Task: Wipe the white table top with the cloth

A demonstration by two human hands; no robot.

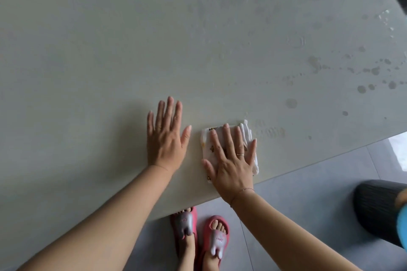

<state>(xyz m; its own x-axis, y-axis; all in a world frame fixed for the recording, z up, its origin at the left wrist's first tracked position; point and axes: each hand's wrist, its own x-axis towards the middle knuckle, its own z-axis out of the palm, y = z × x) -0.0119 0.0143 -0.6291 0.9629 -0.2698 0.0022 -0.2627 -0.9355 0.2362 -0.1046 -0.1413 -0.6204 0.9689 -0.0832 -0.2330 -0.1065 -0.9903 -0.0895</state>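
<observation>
The white table top (110, 50) fills most of the view. A small folded white cloth (206, 141) with brown stains lies flat near the table's front edge. My right hand (231, 160) presses flat on the cloth with fingers spread, covering most of it. To the left of the cloth, my left hand (166, 138) rests flat and empty on the bare table, thumb almost touching the cloth's edge. Faint wet streaks (273, 132) lie just right of the cloth.
Water drops and smears (361, 89) dot the table's right part. The front edge (308, 160) runs diagonally, with grey floor tiles below. My feet in pink slippers (185, 222) stand under the edge. A dark ribbed object (374, 211) stands at the lower right.
</observation>
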